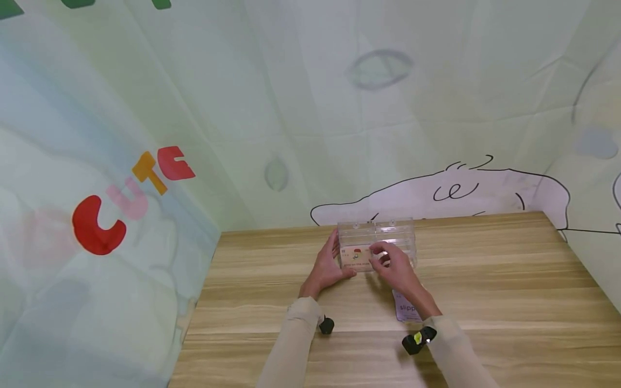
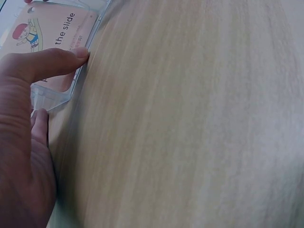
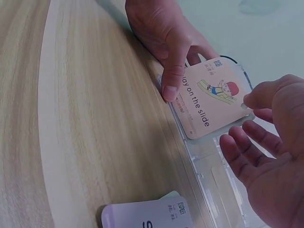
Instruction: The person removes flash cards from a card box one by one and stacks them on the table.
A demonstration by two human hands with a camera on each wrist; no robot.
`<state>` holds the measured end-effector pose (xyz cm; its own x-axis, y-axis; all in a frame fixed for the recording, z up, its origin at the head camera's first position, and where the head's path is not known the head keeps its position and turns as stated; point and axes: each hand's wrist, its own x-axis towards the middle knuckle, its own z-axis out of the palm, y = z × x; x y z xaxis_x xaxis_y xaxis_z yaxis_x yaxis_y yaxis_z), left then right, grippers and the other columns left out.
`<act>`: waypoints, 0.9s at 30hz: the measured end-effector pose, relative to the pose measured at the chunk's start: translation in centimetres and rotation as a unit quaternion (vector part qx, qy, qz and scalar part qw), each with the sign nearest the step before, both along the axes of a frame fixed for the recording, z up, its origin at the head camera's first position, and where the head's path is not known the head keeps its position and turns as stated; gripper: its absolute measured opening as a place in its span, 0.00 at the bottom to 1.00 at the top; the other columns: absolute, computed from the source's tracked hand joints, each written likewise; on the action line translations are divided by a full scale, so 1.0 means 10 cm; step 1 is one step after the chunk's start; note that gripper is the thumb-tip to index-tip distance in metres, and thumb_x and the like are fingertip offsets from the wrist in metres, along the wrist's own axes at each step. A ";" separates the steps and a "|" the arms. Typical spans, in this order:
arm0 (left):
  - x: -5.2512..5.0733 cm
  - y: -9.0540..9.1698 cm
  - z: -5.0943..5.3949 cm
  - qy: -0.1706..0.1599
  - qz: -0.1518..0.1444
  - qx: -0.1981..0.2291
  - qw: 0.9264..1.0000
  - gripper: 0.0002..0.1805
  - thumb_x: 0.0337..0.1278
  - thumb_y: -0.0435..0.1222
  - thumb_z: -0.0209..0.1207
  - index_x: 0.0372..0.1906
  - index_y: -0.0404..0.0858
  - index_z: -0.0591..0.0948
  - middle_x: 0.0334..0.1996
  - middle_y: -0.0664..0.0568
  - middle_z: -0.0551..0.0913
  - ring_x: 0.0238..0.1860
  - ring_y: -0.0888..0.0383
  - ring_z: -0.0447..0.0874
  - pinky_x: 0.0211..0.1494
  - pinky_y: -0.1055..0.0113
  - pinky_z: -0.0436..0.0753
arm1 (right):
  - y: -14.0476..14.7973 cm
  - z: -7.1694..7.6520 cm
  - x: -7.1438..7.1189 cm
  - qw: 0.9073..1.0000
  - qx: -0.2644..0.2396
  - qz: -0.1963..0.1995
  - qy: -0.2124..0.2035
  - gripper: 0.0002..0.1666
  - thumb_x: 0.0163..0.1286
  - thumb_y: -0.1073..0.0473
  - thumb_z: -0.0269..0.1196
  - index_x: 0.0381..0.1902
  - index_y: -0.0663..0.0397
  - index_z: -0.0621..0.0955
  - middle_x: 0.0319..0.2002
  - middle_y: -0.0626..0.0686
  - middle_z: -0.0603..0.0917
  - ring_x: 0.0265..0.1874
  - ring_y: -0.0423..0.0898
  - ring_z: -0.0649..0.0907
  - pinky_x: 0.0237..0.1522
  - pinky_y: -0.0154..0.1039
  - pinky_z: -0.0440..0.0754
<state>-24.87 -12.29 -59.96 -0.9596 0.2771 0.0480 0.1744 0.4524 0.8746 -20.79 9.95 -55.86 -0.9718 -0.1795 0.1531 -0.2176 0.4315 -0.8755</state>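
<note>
Diffuse light, soft shadows on the table, slight blur

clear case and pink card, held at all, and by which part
Left hand grips the clear case by its left end; right hand appears to pinch the pink card by its holed corner.

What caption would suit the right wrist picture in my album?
The left hand grips a clear case while the right hand touches a pink card, a purple card nearby.

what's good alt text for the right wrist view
A left hand grips a clear plastic box holding a pink "on the slide" flashcard, whose edge a right hand touches. A partly cropped purple flashcard lies at the bottom of the view.
</note>
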 end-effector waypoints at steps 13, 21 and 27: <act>0.02 -0.03 0.02 0.011 -0.009 0.015 1.000 0.70 0.42 0.36 0.83 0.85 0.49 0.46 0.80 0.49 0.60 0.78 0.52 0.60 0.79 0.62 0.65 | -0.07 -0.01 0.01 1.000 -0.014 -0.013 0.002 0.16 0.70 0.67 0.67 0.55 0.61 0.81 0.49 0.59 0.84 0.42 0.51 0.84 0.47 0.46 0.88; 0.01 -0.04 0.00 0.011 -0.009 0.015 1.000 0.71 0.42 0.36 0.83 0.85 0.50 0.45 0.80 0.49 0.60 0.78 0.53 0.60 0.79 0.62 0.65 | -0.09 -0.02 0.01 1.000 -0.009 -0.016 0.000 0.16 0.71 0.66 0.67 0.55 0.60 0.80 0.50 0.58 0.84 0.43 0.51 0.84 0.47 0.47 0.88; 0.01 -0.04 -0.01 0.013 -0.008 0.013 1.000 0.70 0.43 0.36 0.83 0.85 0.50 0.45 0.81 0.49 0.60 0.79 0.52 0.60 0.79 0.60 0.65 | -0.10 -0.04 0.00 1.000 -0.015 -0.021 -0.004 0.15 0.71 0.66 0.68 0.53 0.58 0.80 0.48 0.58 0.84 0.44 0.52 0.84 0.47 0.47 0.89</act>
<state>-24.80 -12.67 -60.05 -0.9531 0.2916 0.0805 0.2048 0.4260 0.8813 -20.83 8.99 -56.24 -0.9797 -0.1334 0.1500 -0.1925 0.4134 -0.8900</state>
